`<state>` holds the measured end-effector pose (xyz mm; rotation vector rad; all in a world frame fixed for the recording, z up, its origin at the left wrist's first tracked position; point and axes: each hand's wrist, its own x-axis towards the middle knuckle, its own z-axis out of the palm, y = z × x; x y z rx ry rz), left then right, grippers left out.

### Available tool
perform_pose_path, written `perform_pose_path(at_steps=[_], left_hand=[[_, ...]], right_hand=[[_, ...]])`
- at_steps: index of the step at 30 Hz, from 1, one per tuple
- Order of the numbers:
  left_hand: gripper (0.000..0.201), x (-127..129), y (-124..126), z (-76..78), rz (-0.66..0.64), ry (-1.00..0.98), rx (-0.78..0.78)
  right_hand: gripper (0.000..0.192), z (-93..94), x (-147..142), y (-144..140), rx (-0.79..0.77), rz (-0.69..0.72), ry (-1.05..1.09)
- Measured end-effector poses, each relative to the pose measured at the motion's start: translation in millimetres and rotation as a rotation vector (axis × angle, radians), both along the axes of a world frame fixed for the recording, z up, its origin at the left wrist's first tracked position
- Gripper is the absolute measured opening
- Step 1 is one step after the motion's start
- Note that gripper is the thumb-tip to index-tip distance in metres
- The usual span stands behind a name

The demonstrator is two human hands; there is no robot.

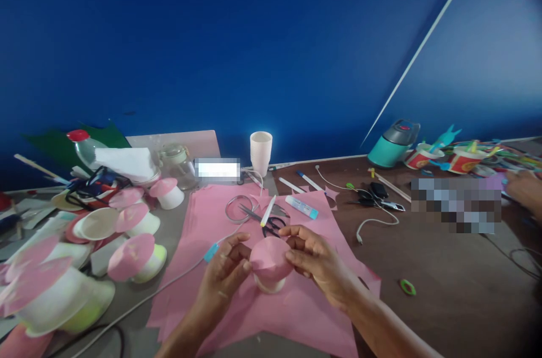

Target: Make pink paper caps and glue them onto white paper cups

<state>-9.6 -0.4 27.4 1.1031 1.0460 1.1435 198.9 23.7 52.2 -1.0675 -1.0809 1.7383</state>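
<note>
Both my hands hold one small white paper cup (pixel 268 284) with a pink paper circle (pixel 270 259) laid over its top. My left hand (pixel 224 273) grips it from the left, thumb and fingers on the pink paper's edge. My right hand (pixel 311 259) presses the paper from the right. Under the hands lie pink paper sheets (pixel 296 307) spread on the table. Just beyond the cup lie black-handled scissors (pixel 265 221), a white pen (pixel 268 210) and a glue stick (pixel 301 206).
Several pink-topped white cups (pixel 138 258) crowd the left side. A white cup (pixel 261 152) stands at the back, a teal bottle (pixel 393 143) at the right. Another person's hand (pixel 525 188) is at the far right. A white cable (pixel 376 221), keys and a green ring (pixel 407 287) lie on the brown table.
</note>
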Motion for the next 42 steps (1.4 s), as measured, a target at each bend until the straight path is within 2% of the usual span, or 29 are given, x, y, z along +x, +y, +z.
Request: perform_pose_path(at_steps=[4,9,15,18,24,29,42], left_hand=[[0.049,1,0,-0.9,-0.005,0.092,0.022],[0.040,5,0,-5.9,0.007,0.151,-0.002],[0.040,10,2,-13.6,-0.033,0.132,-0.087],[0.040,10,1,-16.4,-0.041,0.138,-0.097],[0.040,9,1,-14.1,-0.018,0.150,-0.079],[0.040,9,3,-10.2,0.019,0.197,-0.061],[0.038,12,6,-6.2,0.040,0.143,-0.142]], right_hand=[[0.039,-6.7,0,4,0.076,-0.036,-0.149],[0.024,-12.6,3,5,0.265,-0.041,-0.356],[0.023,-15.7,0,-1,0.413,-0.120,-0.553],[0.022,-15.1,-1,-1,0.458,-0.180,-0.572],[0.025,-14.0,-4,3,0.261,-0.161,-0.334],[0.029,-18.3,-9,2,0.102,-0.218,-0.231],[0.022,-23.8,-17,8,-0.023,-0.223,-0.153]])
